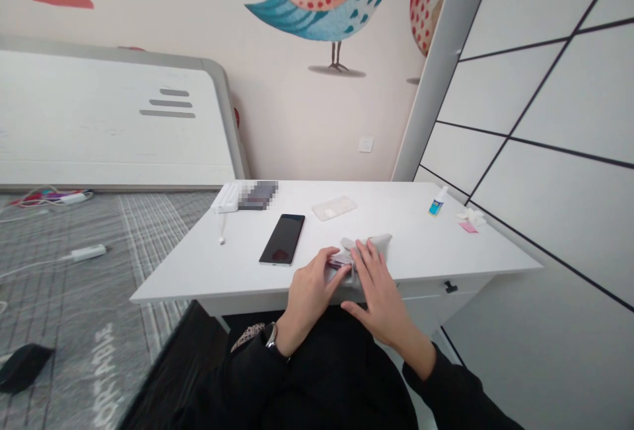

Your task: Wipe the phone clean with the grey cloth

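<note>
Left hand (308,289) half-curled at grey cloth (382,242), grip unclear, right hand (382,298) outstretched atop it, phone (283,238) to their left.

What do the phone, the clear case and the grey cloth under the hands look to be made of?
Phone: the front looks like glass, glossy black with a reddish reflection; its pale rim may be metal. Clear case: probably plastic, since the white desk shows through. Grey cloth: seemingly soft, matt fabric, judging by its folds; fibre unclear.
</note>
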A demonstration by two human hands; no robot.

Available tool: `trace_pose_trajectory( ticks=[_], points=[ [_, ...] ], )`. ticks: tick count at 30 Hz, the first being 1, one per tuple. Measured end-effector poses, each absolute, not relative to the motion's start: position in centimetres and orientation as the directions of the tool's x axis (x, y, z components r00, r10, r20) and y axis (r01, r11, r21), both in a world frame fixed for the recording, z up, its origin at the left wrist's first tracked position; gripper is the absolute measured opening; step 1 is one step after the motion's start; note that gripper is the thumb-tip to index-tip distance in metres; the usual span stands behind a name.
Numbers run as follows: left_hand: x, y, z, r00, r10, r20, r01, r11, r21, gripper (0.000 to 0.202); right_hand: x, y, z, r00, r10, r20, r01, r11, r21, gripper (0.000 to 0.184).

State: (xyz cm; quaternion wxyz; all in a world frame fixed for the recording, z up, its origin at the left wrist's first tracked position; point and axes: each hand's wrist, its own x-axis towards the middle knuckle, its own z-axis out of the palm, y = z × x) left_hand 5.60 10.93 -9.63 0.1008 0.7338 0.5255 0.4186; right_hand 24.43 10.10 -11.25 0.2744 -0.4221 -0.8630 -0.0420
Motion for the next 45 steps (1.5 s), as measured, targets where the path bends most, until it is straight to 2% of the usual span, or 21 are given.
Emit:
trace_pose_trajectory(
  ticks=[2,4,7,10,13,15,19,21,23,26,28,31,33,35,37,39,42,43,45],
  points=[
    [5.5,11.0,-9.7,0.115,0.852,0.51,0.686,-0.439,0.579,0.026,23.7,10.0,-11.1,-0.539,0.669,0.512,0.718,0.682,-0.135,0.102],
    [5.3,11.2,-9.9,0.124,0.843,0.524,0.699,-0.449,0.557,0.027,24.1,10.7,-10.7,-0.567,0.654,0.501,0.717,0.691,-0.093,0.098],
    [5.3,11.6,-10.3,0.111,0.822,0.559,0.719,-0.454,0.526,0.029,25.3,12.3,-10.1,-0.488,0.705,0.515,0.79,0.608,-0.083,0.086],
    [5.2,11.9,-10.4,0.094,0.815,0.571,0.726,-0.449,0.521,0.028,25.3,12.7,-9.8,-0.429,0.726,0.537,0.81,0.573,-0.126,0.086],
    [5.0,12.0,-10.2,0.094,0.845,0.526,0.757,-0.404,0.514,0.017,24.3,12.2,-9.5,-0.571,0.648,0.503,0.716,0.694,-0.081,0.089],
    [4.9,12.0,-10.1,0.108,0.86,0.5,0.757,-0.397,0.52,0.013,24.2,12.5,-9.2,-0.61,0.631,0.48,0.695,0.716,-0.057,0.084],
    [5.0,12.1,-10.2,0.086,0.817,0.57,0.701,-0.456,0.548,0.02,24.8,13.7,-8.8,-0.373,0.762,0.529,0.836,0.523,-0.164,0.071],
    [5.1,12.2,-10.3,0.084,0.814,0.575,0.696,-0.46,0.551,0.022,24.5,13.6,-8.8,-0.354,0.764,0.539,0.838,0.516,-0.18,0.077],
    [5.0,12.2,-10.2,0.091,0.846,0.525,0.722,-0.42,0.551,0.02,23.9,13.1,-8.8,-0.49,0.705,0.512,0.77,0.626,-0.124,0.086],
    [4.8,12.0,-10.0,0.082,0.88,0.468,0.763,-0.358,0.538,0.021,23.5,12.8,-8.9,-0.637,0.627,0.448,0.683,0.729,-0.048,0.086],
    [4.8,11.9,-9.9,0.075,0.874,0.481,0.754,-0.365,0.546,0.023,23.9,13.5,-8.9,-0.552,0.691,0.467,0.748,0.657,-0.089,0.081],
    [4.8,11.9,-9.7,0.056,0.863,0.503,0.725,-0.382,0.574,0.025,24.3,14.2,-8.9,-0.323,0.787,0.525,0.856,0.479,-0.193,0.081],
    [4.8,11.9,-9.6,0.058,0.87,0.49,0.718,-0.377,0.584,0.024,23.8,13.8,-8.8,-0.371,0.765,0.527,0.838,0.52,-0.164,0.088],
    [4.7,11.9,-9.6,0.071,0.88,0.469,0.73,-0.367,0.577,0.021,23.3,13.1,-8.5,-0.544,0.687,0.482,0.749,0.656,-0.089,0.094],
    [4.7,11.9,-9.5,0.08,0.884,0.46,0.741,-0.362,0.566,0.02,23.3,12.7,-8.2,-0.642,0.634,0.432,0.684,0.728,-0.051,0.091],
    [4.8,11.9,-9.4,0.078,0.879,0.471,0.729,-0.373,0.574,0.021,23.9,13.2,-8.0,-0.589,0.679,0.439,0.732,0.678,-0.067,0.084],
    [4.8,11.8,-9.4,0.072,0.87,0.488,0.7,-0.392,0.597,0.025,24.6,14.1,-8.0,-0.404,0.769,0.495,0.841,0.525,-0.129,0.082],
    [4.8,11.8,-9.4,0.074,0.872,0.484,0.701,-0.391,0.597,0.025,24.5,14.0,-8.1,-0.393,0.77,0.503,0.845,0.518,-0.133,0.084],
    [4.8,11.9,-9.5,0.08,0.883,0.463,0.723,-0.371,0.582,0.022,24.0,13.5,-8.1,-0.482,0.726,0.49,0.795,0.597,-0.104,0.091]
  ],
)
